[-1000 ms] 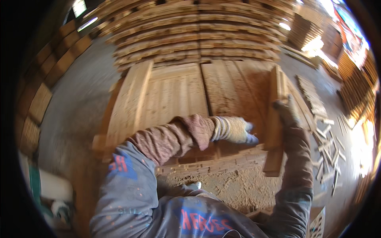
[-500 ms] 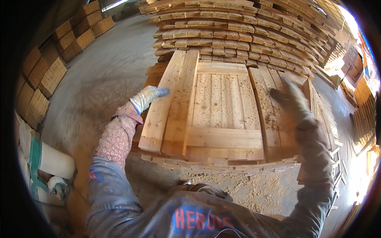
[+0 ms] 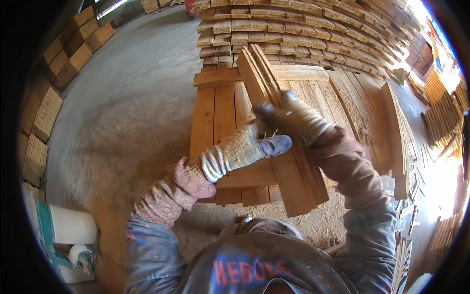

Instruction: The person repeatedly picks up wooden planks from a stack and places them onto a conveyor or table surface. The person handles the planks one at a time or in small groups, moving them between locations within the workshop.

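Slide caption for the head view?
Gloved right hand gripping angled boards over a wooden panel, left hand close by.

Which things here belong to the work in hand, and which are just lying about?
Seemingly in the work:
- left gloved hand and right gloved hand, both at the boards
- planked panel beneath

Seemingly just about:
- stacked wood, left
- white-and-green object, lower left
- wood scraps, right

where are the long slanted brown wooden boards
In the head view, the long wooden boards slant just right of centre over wooden panels, in the gloved right hand, the gloved left hand at their left edge.
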Tool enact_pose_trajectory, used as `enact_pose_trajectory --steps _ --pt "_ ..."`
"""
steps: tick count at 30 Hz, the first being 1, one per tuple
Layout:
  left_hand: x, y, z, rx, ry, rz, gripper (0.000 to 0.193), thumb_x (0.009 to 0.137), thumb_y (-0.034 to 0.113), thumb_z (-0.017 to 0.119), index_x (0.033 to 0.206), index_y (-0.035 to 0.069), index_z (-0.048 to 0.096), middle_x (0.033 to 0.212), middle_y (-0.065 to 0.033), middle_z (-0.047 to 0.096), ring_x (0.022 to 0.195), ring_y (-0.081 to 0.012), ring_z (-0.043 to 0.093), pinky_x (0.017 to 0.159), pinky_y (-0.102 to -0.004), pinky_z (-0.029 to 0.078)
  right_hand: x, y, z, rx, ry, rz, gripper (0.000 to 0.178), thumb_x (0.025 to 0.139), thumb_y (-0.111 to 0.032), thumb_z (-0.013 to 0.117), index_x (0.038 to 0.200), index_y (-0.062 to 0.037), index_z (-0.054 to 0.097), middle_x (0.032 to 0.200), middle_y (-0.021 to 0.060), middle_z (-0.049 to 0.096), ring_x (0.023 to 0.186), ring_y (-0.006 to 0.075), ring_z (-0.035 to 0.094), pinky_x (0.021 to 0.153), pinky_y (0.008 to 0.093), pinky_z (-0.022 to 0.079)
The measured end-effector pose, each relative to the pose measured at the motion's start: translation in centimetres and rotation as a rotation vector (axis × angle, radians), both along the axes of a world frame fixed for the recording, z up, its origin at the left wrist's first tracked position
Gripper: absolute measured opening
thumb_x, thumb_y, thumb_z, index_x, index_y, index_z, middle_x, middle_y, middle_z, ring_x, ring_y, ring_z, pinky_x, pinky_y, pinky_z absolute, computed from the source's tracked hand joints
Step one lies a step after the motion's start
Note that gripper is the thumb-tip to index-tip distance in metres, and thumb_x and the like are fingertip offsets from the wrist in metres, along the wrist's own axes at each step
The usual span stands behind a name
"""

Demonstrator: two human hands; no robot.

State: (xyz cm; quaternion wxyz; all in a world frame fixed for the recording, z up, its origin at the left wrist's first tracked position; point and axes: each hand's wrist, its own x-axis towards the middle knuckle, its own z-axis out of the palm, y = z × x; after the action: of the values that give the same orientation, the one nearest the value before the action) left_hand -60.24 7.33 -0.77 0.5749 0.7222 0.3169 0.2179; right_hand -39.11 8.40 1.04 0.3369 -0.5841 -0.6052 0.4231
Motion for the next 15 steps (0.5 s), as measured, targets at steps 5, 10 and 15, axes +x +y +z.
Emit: enact_pose_trajectory --steps 5,10,15 --pt "-2.9 -6.5 1.8 0.874 0.707 -0.307 0.101 0.078 0.066 0.076 0.153 0.007 0.044 0.150 -0.0270 0.045 0.133 -0.0438 0.049 0.112 -0.0510 0.040 -1.0 -1.1 3.6 0.082 -0.606 -0.021 0.126 0.071 -0.040 0.086 0.160 0.0050 0.008 0.115 0.0321 0.069 0.102 0.0413 0.070 0.092 0.0450 0.055" --pt "-2.6 -1.4 2.0 0.713 0.862 -0.459 0.105 0.081 0.054 0.080 0.164 0.020 0.024 0.149 -0.0264 0.048 0.135 -0.0440 0.046 0.118 -0.0520 0.035 6.8 -5.7 4.9 0.055 0.218 -0.192 0.110 0.085 -0.008 0.082 0.161 0.0060 0.004 0.097 0.0159 0.073 0.084 0.0177 0.070 0.078 0.0295 0.057" --pt "-2.0 9.1 6.9 0.963 0.858 -0.180 0.100 0.077 0.048 0.085 0.159 0.016 0.036 0.143 -0.0237 0.054 0.131 -0.0432 0.050 0.113 -0.0508 0.042 15.6 -16.7 9.6 0.268 0.186 -0.668 0.091 0.086 -0.009 0.080 0.159 -0.0008 0.026 0.097 0.0052 0.070 0.083 0.0116 0.067 0.077 0.0256 0.054"
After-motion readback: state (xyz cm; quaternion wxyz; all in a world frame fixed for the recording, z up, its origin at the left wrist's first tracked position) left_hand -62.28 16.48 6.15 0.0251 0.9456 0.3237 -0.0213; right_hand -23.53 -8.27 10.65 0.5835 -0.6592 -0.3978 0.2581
